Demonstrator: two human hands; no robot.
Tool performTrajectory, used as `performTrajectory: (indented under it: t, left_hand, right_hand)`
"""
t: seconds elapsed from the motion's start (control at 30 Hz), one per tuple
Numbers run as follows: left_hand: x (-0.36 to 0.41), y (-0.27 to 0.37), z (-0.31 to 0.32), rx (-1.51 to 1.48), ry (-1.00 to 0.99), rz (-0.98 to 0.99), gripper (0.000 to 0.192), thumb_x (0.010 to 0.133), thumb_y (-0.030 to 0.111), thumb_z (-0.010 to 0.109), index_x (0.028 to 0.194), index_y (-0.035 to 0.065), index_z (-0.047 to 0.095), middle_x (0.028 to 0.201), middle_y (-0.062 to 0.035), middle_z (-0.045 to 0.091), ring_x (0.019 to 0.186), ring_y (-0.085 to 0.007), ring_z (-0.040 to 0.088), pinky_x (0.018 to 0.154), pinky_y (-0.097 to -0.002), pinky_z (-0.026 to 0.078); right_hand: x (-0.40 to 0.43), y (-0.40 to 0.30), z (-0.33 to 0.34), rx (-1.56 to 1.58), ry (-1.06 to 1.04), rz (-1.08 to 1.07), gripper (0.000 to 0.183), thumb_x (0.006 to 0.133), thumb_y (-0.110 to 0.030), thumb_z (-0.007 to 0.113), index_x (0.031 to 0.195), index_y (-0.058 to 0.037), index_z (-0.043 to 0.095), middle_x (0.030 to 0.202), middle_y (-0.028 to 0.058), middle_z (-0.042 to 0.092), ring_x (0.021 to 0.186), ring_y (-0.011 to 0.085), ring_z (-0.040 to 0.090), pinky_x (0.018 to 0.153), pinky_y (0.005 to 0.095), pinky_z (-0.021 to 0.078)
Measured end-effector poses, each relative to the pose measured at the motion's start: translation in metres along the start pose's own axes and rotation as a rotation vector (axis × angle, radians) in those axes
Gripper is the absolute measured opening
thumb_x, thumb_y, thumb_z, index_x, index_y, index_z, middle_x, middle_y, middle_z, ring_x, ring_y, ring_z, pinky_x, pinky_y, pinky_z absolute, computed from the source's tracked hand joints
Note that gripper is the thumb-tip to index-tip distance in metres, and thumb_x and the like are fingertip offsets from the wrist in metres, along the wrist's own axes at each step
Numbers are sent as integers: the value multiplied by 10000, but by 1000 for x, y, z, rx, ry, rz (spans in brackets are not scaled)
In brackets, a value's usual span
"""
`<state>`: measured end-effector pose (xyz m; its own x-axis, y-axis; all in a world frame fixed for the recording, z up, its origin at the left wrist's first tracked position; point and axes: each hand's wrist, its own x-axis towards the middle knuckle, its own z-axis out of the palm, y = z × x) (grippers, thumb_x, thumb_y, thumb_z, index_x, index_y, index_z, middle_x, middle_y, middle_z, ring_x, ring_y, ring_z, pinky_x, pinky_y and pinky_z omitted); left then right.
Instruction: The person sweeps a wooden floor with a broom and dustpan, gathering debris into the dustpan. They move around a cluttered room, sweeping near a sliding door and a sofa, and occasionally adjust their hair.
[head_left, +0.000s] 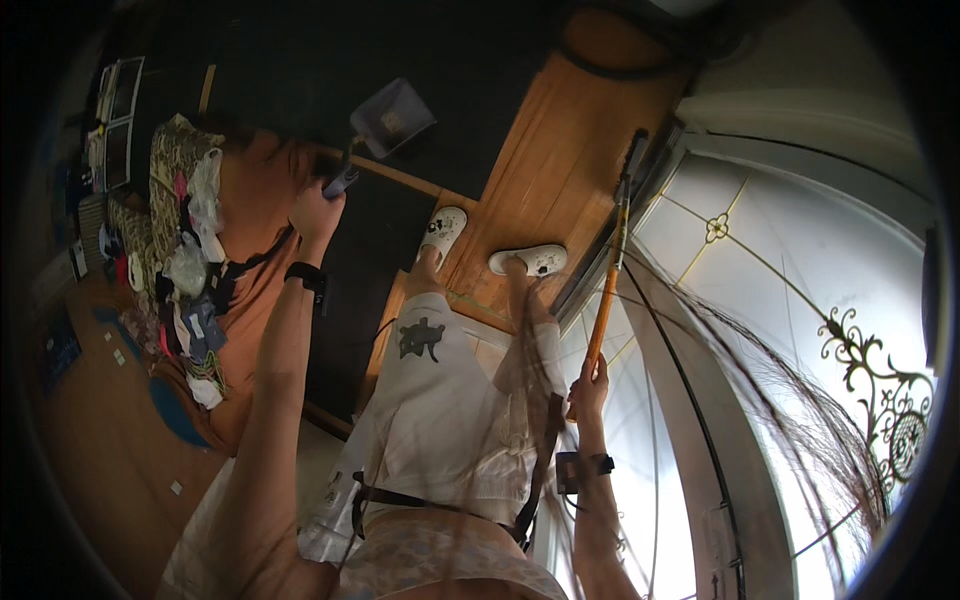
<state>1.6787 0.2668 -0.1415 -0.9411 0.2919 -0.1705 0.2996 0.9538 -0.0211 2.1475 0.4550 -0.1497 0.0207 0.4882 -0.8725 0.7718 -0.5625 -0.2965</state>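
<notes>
My left hand (316, 213) grips the handle of a grey dustpan (393, 118), held out in front of me on the left. A small pile of light debris shows inside its pan. In my right hand (589, 385) is the orange handle of a long brush (622, 225), pointing away from me. Its dark bristled head (634, 163) is over the wooden floor beside the door frame; whether the bristles touch the boards, I cannot tell.
A brown-covered surface at left bears a heap of clothes and plastic bags (189, 264). Frosted glass door panels (731, 247) with gold lines and dark scrollwork stand at right. White clogs (529, 260) are on my feet, on the wooden floor (547, 165). Hair strands cross the view.
</notes>
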Motion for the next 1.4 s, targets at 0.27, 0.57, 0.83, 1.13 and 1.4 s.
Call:
performTrajectory:
  t: [0.27, 0.57, 0.83, 1.13, 1.4]
  left_hand:
    - [-1, -13, -2, -124, -42, -44, 259, 698, 225, 606, 911, 78, 623, 851, -124, 616, 745, -324, 577, 643, -403, 463]
    - [-15, -46, -4, -130, -62, -83, 283, 701, 234, 626, 909, 42, 618, 827, -148, 622, 757, -329, 591, 649, -395, 465]
    - [-9, -62, -10, -51, 13, 91, 241, 695, 249, 632, 871, 83, 631, 757, -118, 625, 686, -321, 593, 597, -393, 464]
    - [13, -64, -25, -63, -66, 114, 259, 706, 278, 621, 871, 77, 620, 796, -125, 625, 710, -316, 595, 593, -399, 466]
    - [25, -85, -38, -44, -111, 190, 279, 726, 305, 606, 905, 91, 613, 805, -117, 625, 725, -313, 596, 593, -397, 463]
  right_hand:
    - [45, -22, -29, -664, 228, -364, 459, 861, -326, 461, 1281, -161, 376, 677, 164, 606, 602, 315, 598, 532, 418, 470]
    - [108, -118, 14, -818, 232, -419, 508, 825, -255, 491, 1305, -269, 325, 765, 185, 615, 713, 360, 596, 591, 458, 459]
    - [110, -149, 66, -890, 49, -484, 546, 785, -95, 441, 1316, -120, 315, 790, 192, 617, 739, 330, 611, 635, 427, 491]
    - [74, -62, 22, -1105, 6, -413, 441, 797, -105, 436, 1237, -121, 413, 748, 182, 616, 697, 333, 611, 611, 423, 493]
    - [28, -32, -13, -1135, 29, -405, 537, 776, -165, 553, 1281, -243, 386, 691, 162, 613, 637, 321, 610, 597, 424, 499]
